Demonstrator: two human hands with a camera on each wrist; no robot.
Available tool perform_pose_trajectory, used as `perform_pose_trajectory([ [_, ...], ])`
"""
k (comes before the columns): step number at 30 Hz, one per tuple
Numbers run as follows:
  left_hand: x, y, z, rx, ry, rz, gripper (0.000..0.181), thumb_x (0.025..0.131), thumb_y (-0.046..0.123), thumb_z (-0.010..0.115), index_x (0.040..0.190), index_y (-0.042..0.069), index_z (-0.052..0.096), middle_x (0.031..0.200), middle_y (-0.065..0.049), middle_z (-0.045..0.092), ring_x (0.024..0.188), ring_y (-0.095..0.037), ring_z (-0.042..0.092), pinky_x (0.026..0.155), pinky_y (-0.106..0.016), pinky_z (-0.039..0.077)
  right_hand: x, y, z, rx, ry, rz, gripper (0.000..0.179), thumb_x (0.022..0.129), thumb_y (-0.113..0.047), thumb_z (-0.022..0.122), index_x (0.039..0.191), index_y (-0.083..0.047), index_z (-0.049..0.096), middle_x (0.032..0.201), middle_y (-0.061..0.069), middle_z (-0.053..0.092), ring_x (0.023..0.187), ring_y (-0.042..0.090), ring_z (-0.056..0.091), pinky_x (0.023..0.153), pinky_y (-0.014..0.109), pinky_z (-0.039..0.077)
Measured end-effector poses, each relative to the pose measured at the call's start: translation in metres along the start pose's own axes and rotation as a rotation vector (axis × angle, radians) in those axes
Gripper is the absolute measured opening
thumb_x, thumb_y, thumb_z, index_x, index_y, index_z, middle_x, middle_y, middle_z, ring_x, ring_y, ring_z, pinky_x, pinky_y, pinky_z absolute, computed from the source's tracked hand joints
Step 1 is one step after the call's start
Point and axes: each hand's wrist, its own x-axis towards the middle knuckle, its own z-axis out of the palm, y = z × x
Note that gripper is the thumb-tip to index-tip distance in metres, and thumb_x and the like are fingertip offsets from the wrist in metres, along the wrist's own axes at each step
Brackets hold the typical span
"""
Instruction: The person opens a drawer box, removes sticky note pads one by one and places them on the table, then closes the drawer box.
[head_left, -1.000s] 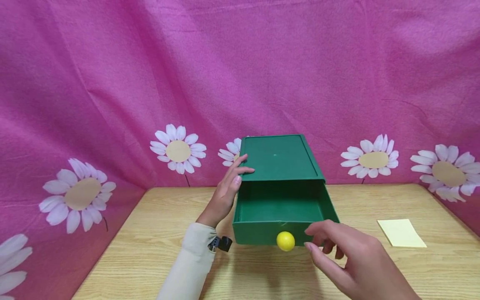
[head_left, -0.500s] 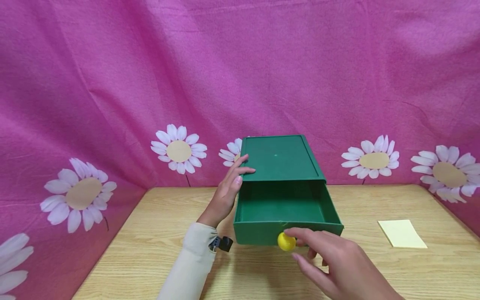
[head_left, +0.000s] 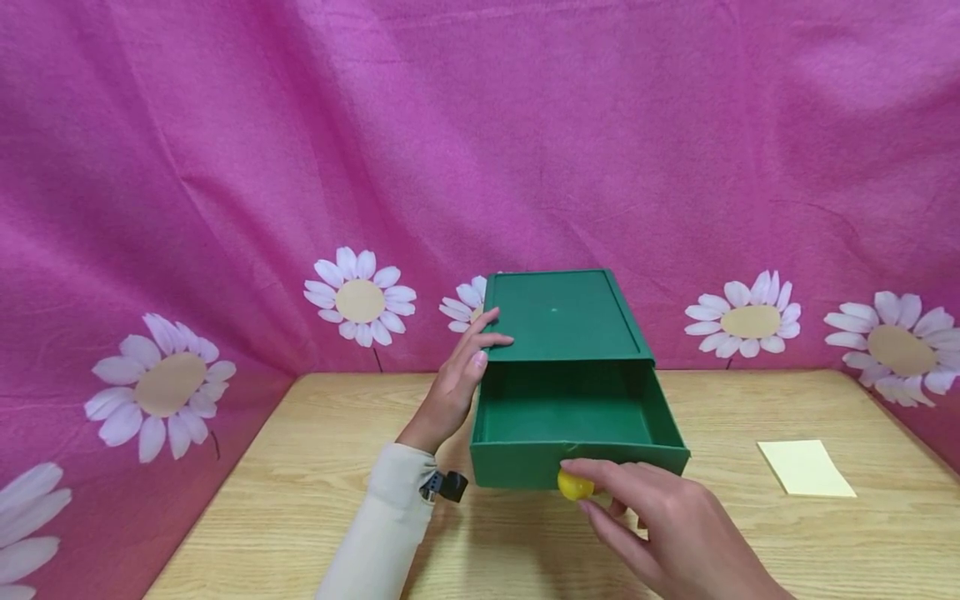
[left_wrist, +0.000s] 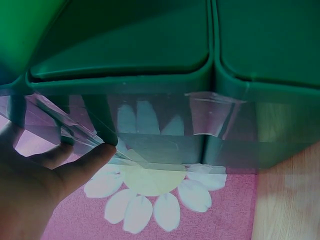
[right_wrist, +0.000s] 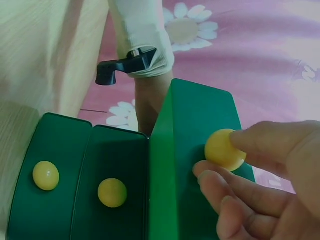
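A green plastic drawer cabinet (head_left: 558, 312) stands on the table with its top drawer (head_left: 517, 467) pulled out. I see the bare floor of that drawer in the head view. My right hand (head_left: 667, 517) pinches the round yellow knob (right_wrist: 220, 147) on the drawer's front, thumb on one side and fingers on the other. At the cabinet's upper left edge my left hand (head_left: 450, 387) rests with fingers extended, some on the top and the thumb by the side. In the left wrist view its fingers (left_wrist: 87, 165) touch the cabinet's side, which has clear tape-like strips.
Two lower drawers, pushed in, show in the right wrist view, each with a yellow knob (right_wrist: 112, 193). A pale yellow paper pad (head_left: 806, 467) lies on the wooden table (head_left: 300, 500) to the right. Pink cloth with daisies (head_left: 360, 300) hangs behind and beside the table.
My right hand has moved left from beside the drawer front to the yellow knob and taken hold of it. The left hand and the pulled-out drawer look unchanged.
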Motion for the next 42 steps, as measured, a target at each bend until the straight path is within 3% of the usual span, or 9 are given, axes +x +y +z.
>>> perform_pose_trajectory([
  [8,-0.001,-0.001,-0.001,0.009,0.005,0.009,0.038,0.101,0.011,0.028,0.131,0.002,0.048,0.157,-0.015,0.021,0.146,-0.027,0.015,0.111,-0.059,0.021,0.003,-0.002,0.004,-0.037,0.035,0.021,0.045,0.070,-0.016,0.086,0.111,-0.026,0.069,0.086,-0.020,0.063,0.068,-0.008,0.050,0.060,0.010,0.046],
  [15,0.001,-0.001,0.000,-0.012,0.001,0.010,0.039,0.099,0.011,0.029,0.132,0.001,0.048,0.157,-0.015,0.020,0.145,-0.027,0.015,0.110,-0.059,0.022,0.006,-0.002,0.003,-0.053,0.014,0.074,0.043,0.072,-0.020,0.085,0.110,-0.028,0.068,0.086,-0.021,0.062,0.068,-0.009,0.049,0.059,0.015,0.048],
  [29,0.001,-0.008,0.001,0.014,0.016,0.011,0.039,0.101,0.018,0.028,0.131,0.004,0.050,0.158,-0.010,0.022,0.146,-0.021,0.015,0.111,-0.057,0.022,0.026,-0.004,-0.006,0.025,-0.175,0.233,0.027,0.079,-0.020,0.079,0.101,-0.027,0.065,0.082,-0.019,0.064,0.062,-0.008,0.051,0.057,0.017,0.048],
  [37,0.001,-0.003,0.001,0.014,0.013,0.020,0.038,0.100,0.012,0.028,0.130,0.001,0.049,0.157,-0.015,0.022,0.145,-0.026,0.016,0.111,-0.057,0.022,0.034,0.005,-0.003,0.043,-0.116,0.180,0.024,0.080,-0.016,0.078,0.098,-0.027,0.066,0.073,-0.023,0.060,0.061,-0.009,0.053,0.053,0.019,0.044],
  [42,0.002,-0.021,0.003,0.023,0.023,0.031,0.039,0.101,0.015,0.027,0.131,0.005,0.050,0.158,-0.010,0.022,0.146,-0.022,0.016,0.111,-0.058,0.021,0.038,0.011,-0.001,0.047,-0.102,0.176,0.025,0.081,-0.016,0.078,0.101,-0.026,0.067,0.070,-0.023,0.058,0.062,-0.008,0.052,0.053,0.019,0.044],
])
